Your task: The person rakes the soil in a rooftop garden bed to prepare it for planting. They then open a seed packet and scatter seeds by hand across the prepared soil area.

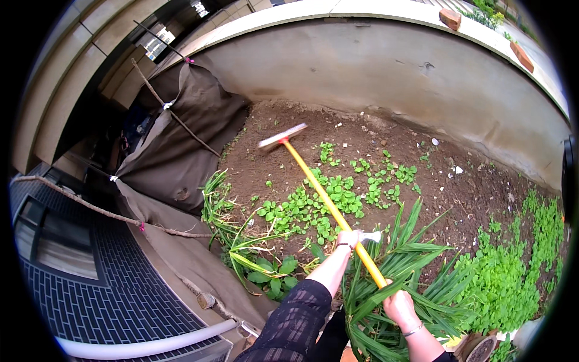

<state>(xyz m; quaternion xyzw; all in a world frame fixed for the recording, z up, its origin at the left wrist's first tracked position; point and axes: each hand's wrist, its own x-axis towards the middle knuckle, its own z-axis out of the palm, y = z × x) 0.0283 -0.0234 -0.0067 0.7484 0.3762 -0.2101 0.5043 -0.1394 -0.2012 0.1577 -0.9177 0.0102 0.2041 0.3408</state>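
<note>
The fingers of the left hand (348, 238) are curled round the yellow handle of a long tool (326, 199), partway down it; a small white thing (372, 236) pokes out beside that hand, and what it is cannot be made out. The fingers of the right hand (398, 306) close on the handle lower down, and the handle's near end is lost from sight there. Both wrists wear thin bands. A dark sleeve (295, 323) covers the left forearm; the right one is cut off by the lower edge.

The tool slants across the soil bed (259, 117), its pale crossbar (282, 136) lying toward the far left corner, joined by a red collar. Whether the bar has teeth underneath is hidden.

Under and beside the handle, low leafy seedlings (341, 196) grow mid-bed. A long-leaved clump (422, 256) at the near edge passes behind the right hand and covers the ground there. Dense bright greenery (503, 277) fills the near right corner.

Along the left edge hangs dark cloth (181, 130), tied to thin branches; the dim space behind it is unreadable. A grey wall (374, 66) bounds the far edge, with a reddish brick (450, 19) on its top. A black object (568, 180) at the right rim is cut off, too little of it showing to identify.
</note>
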